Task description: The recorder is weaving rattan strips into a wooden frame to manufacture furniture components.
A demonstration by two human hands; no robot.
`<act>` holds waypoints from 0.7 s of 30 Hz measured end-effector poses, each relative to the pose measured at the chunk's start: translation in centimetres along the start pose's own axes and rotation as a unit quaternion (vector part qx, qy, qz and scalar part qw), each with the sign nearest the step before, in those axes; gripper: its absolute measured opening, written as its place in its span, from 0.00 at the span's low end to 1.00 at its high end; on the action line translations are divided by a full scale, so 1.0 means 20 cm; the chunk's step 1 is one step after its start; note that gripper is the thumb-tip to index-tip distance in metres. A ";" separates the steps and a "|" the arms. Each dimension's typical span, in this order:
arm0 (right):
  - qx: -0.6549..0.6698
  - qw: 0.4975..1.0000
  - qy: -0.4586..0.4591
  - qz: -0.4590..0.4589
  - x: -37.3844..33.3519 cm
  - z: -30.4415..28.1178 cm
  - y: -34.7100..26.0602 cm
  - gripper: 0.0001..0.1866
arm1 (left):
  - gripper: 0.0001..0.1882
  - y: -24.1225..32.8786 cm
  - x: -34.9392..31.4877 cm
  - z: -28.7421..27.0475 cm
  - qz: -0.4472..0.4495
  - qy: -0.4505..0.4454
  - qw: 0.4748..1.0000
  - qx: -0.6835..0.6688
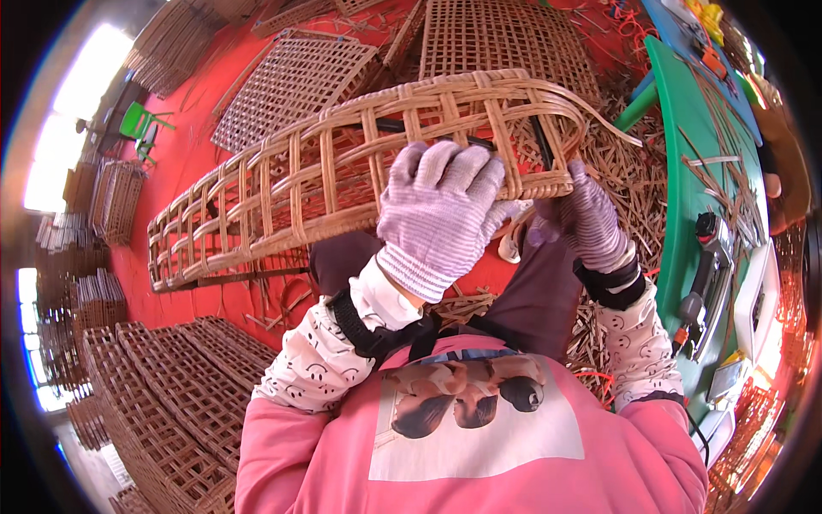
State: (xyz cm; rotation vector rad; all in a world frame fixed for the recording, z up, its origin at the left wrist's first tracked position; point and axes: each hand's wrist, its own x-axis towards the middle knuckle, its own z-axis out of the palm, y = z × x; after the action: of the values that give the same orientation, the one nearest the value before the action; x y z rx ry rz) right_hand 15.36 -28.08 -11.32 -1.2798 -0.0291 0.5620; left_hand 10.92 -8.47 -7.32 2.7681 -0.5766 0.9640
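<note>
– "Pink shirt point(300, 454) comes nearest the camera, with two gloved hands beyond it. What are they holding?"

– "The left hand point(441, 206) has its fingers curled over the side of a woven frame point(328, 171), gripping the strips toward its right end. The right hand point(595, 218) is at the lower corner of that end. Its fingers are partly hidden, so I can't tell how tightly they close."

– "And where is the frame?"

– "Aslant in front of the knees point(544, 283), over the red floor point(184, 154), its long left end reaching lower than the right."

– "What could go wrong?"

– "That left end might dip and twist the corner away from the right hand, if nothing props it; I can't see whether anything does. The loose strand point(610, 128) at the upper right corner could whip or snag if the frame swings right. Hard pressure from the left hand might bend the thin strips."

– "How much room is there?"

– "Less on the right: the left edge of the green table point(681, 223) is near, with a hand tool point(717, 248) on top and cut strips point(638, 193) heaped beside it. More floor shows leftward, between a flat panel point(287, 90) and the stack point(171, 385) at lower left."
</note>
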 end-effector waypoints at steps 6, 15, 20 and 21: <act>0.044 0.989 0.103 -0.098 0.10 0.03 0.18 0.24 | 0.35 -0.13 -0.13 -0.16 -0.093 0.009 0.995 0.037; 0.062 0.966 0.169 -0.183 0.17 0.03 0.23 0.18 | 0.26 -0.21 -0.47 -0.19 -0.176 0.047 0.970 0.162; 0.085 0.964 0.183 -0.172 0.18 0.05 0.23 0.19 | 0.29 -0.27 -0.54 -0.16 -0.137 0.055 0.976 0.159; 0.079 0.964 0.183 -0.178 0.18 0.05 0.23 0.19 | 0.27 -0.27 -0.54 -0.15 -0.142 0.062 0.975 0.157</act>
State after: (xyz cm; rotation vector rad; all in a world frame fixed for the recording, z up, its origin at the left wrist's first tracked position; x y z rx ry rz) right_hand 16.45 -24.81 -16.23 -1.1707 0.0904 0.0139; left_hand 3.71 0.63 -11.88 2.9162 -0.0036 1.2354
